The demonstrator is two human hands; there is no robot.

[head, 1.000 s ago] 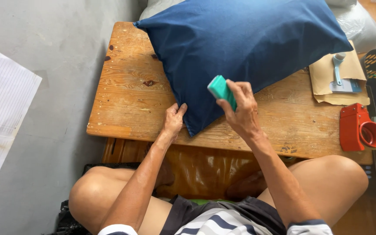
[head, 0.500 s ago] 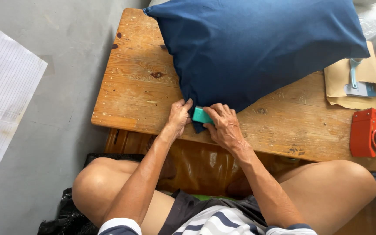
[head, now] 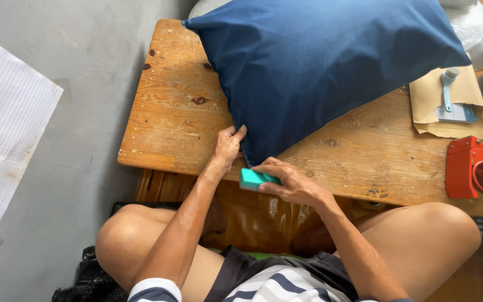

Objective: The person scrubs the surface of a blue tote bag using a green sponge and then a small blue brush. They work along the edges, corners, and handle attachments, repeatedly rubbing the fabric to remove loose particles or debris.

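Note:
A dark blue pillow (head: 320, 67) lies across a worn wooden table (head: 180, 128). My left hand (head: 228, 146) pinches the pillow's near corner at the table's front edge. My right hand (head: 287, 182) holds a small teal block-shaped tool (head: 254, 179) just off that corner, at the table's front edge. My bare knees sit below the table on either side.
On the right of the table lie a brown envelope (head: 448, 109) with a pale blue scraper-like tool (head: 448, 89) and a red tape dispenser (head: 473, 170). A white lined sheet (head: 6, 145) lies on the grey floor at left.
My right hand has drawn the teal tool down the pillow toward me, from its surface to the near corner. My left hand has kept its hold on the corner.

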